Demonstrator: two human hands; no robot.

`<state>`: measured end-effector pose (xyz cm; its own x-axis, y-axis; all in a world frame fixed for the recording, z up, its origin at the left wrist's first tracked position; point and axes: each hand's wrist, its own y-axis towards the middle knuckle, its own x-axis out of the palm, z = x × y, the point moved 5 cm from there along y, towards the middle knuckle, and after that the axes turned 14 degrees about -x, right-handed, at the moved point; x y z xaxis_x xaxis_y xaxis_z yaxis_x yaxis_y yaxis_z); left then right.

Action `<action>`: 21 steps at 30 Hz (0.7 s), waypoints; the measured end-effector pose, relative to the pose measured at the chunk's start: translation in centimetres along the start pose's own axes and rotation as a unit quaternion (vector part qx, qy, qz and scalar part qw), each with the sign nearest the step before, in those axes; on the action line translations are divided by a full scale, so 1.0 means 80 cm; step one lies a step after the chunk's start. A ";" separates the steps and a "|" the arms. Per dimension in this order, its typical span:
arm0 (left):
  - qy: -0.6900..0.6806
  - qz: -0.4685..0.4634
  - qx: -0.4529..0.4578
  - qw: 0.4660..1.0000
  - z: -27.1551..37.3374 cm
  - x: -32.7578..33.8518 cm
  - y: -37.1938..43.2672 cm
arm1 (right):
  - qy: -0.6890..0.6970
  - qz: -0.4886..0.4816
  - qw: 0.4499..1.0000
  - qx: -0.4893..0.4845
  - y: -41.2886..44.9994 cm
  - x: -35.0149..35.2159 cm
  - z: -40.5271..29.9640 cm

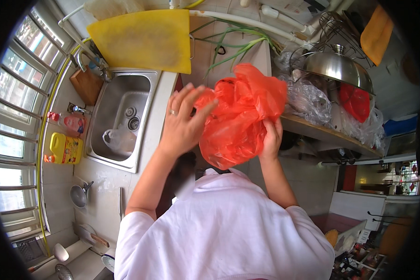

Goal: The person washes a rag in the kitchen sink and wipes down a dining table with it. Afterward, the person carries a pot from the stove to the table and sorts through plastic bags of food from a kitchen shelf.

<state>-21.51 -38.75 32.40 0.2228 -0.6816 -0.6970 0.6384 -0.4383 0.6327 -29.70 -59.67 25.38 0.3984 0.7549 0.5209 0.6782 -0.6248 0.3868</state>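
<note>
A crumpled red plastic bag (234,119) is held up in front of me; what it contains, if anything, is hidden. My right hand (273,138) grips its lower right side, fingers closed on the film. My left hand (187,120), with a ring on one finger, is raised at the bag's left edge with its fingers spread; whether they touch the bag is unclear. Behind the bag, long green onions (246,45) lie on the light surface by the wall.
A steel sink (108,108) holding a clear plastic bag (120,140) is at left, below a yellow board (143,40). Bottles stand beside it. On the right, a wooden shelf (322,131) carries plastic bags and a domed metal lid (339,66). A knife (120,203) lies on the left counter.
</note>
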 end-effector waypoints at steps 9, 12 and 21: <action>-0.412 -0.102 -0.293 0.856 -0.177 0.077 0.014 | 0.174 -0.089 0.923 0.332 0.013 0.026 0.090; -0.396 -0.096 -0.365 0.837 -0.219 0.065 0.026 | 0.174 -0.128 0.901 0.377 0.011 0.029 0.097; 0.050 -0.064 -0.311 0.947 -0.232 -0.008 0.030 | 0.111 -0.012 0.868 0.484 0.015 -0.031 0.177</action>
<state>-6.43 -28.49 28.04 0.1625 -0.5737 -0.8028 0.9685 -0.0628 0.2409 -21.13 -59.44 13.78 0.3205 0.6422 0.6963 0.9287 -0.0684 -0.3644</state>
